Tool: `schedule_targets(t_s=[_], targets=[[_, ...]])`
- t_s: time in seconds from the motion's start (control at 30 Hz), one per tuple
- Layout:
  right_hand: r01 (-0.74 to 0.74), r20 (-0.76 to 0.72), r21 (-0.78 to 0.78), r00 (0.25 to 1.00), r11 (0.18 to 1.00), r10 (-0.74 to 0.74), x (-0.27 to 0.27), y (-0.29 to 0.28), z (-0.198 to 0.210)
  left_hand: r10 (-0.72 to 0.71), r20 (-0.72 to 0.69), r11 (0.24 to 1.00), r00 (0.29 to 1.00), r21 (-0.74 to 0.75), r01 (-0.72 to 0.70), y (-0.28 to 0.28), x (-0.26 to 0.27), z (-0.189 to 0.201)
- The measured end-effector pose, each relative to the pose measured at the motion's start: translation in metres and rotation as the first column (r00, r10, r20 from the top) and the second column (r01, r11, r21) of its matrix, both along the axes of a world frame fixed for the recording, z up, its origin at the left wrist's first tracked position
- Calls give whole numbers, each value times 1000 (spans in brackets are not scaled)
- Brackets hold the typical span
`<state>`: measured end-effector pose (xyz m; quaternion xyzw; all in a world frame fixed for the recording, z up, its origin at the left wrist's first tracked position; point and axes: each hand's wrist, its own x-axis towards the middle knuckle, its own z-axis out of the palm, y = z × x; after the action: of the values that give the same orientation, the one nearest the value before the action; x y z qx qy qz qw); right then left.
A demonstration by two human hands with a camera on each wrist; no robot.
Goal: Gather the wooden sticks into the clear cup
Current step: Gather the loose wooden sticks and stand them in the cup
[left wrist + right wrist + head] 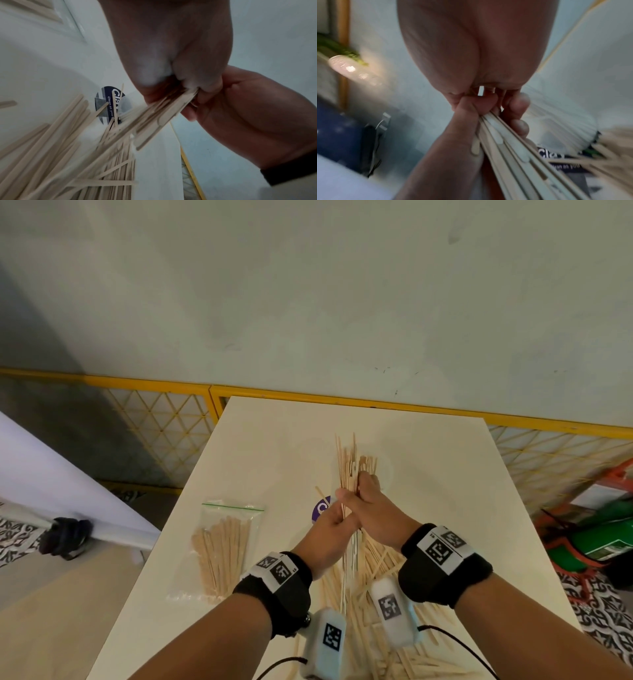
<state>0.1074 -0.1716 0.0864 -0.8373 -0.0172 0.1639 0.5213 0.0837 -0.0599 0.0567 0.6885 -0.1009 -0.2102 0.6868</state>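
Note:
Both hands grip one upright bundle of wooden sticks (347, 463) above the middle of the white table (274, 446). My left hand (342, 508) holds it low, thumb on the front. My right hand (364, 484) wraps it just above. The wrist views show the same bundle (163, 112) (505, 142) squeezed between the two palms. Many loose sticks (376, 570) lie fanned out on the table under my wrists. A clear ribbed cup (556, 119) shows in the right wrist view, beyond the bundle; it is barely visible in the head view.
A zip bag of more sticks (222, 553) lies on the left of the table. A round purple label (322, 508) sits just behind my left hand. A yellow mesh fence (164, 419) runs behind the table; green and orange gear (603, 535) stands to the right.

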Motion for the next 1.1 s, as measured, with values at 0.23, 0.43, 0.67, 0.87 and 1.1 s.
schedule_targets(t_s=[0.23, 0.43, 0.67, 0.87, 1.1], targets=[[218, 331, -110, 928, 970, -171, 12, -25, 9, 131, 146, 986, 981, 82, -144, 12, 16, 12], [104, 178, -251, 982, 962, -60, 33, -55, -10, 262, 303, 965, 916, -56, -258, 18, 74, 89], [149, 111, -259, 986, 954, -124, 43, -46, -36, 349, 374, 937, 859, -159, -311, -23, 126, 116], [68, 97, -321, 995, 945, -38, 45, -51, -28, 172, 268, 968, 948, 133, -213, -38, 123, 21], [56, 153, -311, 988, 949, -9, 44, -50, -22, 68, 167, 970, 984, 218, -104, -36, 130, 6]])
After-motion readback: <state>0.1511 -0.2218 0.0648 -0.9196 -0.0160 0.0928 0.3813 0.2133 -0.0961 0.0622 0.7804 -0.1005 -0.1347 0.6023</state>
